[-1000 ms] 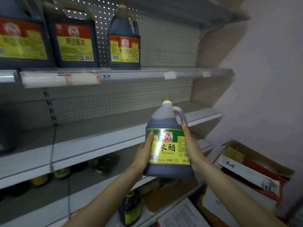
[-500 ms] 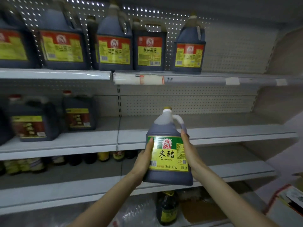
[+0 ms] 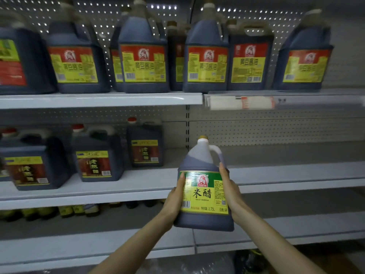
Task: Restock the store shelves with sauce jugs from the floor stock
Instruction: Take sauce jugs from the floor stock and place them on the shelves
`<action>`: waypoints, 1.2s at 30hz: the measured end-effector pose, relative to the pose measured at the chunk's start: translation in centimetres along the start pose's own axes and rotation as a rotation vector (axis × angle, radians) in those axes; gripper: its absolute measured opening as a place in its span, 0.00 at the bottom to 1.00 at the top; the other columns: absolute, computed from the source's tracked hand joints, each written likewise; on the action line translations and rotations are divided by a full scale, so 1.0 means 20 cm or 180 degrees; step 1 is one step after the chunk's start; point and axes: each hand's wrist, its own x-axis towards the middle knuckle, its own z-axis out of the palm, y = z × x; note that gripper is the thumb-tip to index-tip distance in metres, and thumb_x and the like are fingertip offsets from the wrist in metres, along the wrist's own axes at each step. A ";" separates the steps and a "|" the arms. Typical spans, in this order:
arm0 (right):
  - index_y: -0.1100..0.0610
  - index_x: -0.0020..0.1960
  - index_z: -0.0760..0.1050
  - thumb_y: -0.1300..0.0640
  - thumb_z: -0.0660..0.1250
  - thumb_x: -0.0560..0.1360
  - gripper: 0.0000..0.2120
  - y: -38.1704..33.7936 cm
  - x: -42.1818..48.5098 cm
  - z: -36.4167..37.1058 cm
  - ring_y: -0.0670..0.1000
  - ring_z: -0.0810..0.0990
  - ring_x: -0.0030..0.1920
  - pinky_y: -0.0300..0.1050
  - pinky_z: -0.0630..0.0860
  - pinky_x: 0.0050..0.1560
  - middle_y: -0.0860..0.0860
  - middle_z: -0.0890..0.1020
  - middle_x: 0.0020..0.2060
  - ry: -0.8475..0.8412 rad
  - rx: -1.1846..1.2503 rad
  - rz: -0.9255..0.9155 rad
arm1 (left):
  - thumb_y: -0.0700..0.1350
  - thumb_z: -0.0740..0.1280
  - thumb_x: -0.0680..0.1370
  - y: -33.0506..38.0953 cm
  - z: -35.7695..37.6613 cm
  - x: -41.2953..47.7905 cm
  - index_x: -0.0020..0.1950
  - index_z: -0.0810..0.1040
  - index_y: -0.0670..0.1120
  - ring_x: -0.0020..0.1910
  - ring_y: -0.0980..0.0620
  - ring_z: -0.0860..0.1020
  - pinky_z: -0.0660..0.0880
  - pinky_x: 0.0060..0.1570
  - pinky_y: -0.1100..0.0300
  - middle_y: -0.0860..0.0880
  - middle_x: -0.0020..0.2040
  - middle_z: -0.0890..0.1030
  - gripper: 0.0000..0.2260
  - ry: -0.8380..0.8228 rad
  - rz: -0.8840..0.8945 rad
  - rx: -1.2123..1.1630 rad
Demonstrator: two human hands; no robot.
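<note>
Both hands are gripping a rice vinegar jug (image 3: 205,186) between them. The left hand (image 3: 174,200) is clasping its left side and the right hand (image 3: 230,190) its right side, just under the handle. The jug is hanging upright in the air, cap up, just before the middle shelf (image 3: 292,175). That shelf's bare stretch is lying ahead and to the right, away from the aged vinegar jugs (image 3: 96,163). Neither hand is sitting nearer to it.
</note>
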 end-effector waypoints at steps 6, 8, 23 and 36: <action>0.56 0.53 0.72 0.14 0.55 0.49 0.53 0.06 0.09 0.30 0.54 0.83 0.37 0.50 0.79 0.44 0.50 0.82 0.31 -0.0005 -0.0059 0.0040 | 0.71 0.52 0.69 -0.04 -0.30 0.07 0.54 0.81 0.50 0.48 0.46 0.84 0.77 0.58 0.47 0.45 0.47 0.85 0.32 0.0064 -0.0045 0.0052; 0.56 0.49 0.72 0.15 0.54 0.51 0.49 0.07 0.11 0.38 0.54 0.83 0.36 0.49 0.78 0.43 0.50 0.82 0.30 0.0009 -0.0106 -0.0010 | 0.71 0.52 0.71 -0.05 -0.38 0.10 0.55 0.80 0.50 0.47 0.47 0.84 0.77 0.57 0.47 0.46 0.47 0.85 0.32 0.0115 -0.0045 0.0042; 0.50 0.53 0.73 0.28 0.52 0.68 0.30 0.05 0.44 0.65 0.51 0.84 0.40 0.53 0.80 0.48 0.52 0.84 0.39 0.0309 -0.0323 -0.0943 | 0.69 0.50 0.70 -0.04 -0.64 0.46 0.66 0.71 0.49 0.52 0.55 0.81 0.77 0.50 0.63 0.49 0.55 0.82 0.34 0.0172 0.0387 0.0224; 0.54 0.41 0.68 0.27 0.55 0.65 0.29 0.03 0.90 0.62 0.50 0.76 0.33 0.44 0.72 0.35 0.52 0.76 0.33 0.0368 -0.0155 -0.1323 | 0.53 0.52 0.82 0.03 -0.59 0.88 0.61 0.67 0.49 0.48 0.64 0.75 0.71 0.38 0.78 0.52 0.54 0.76 0.13 0.0403 0.0509 0.0303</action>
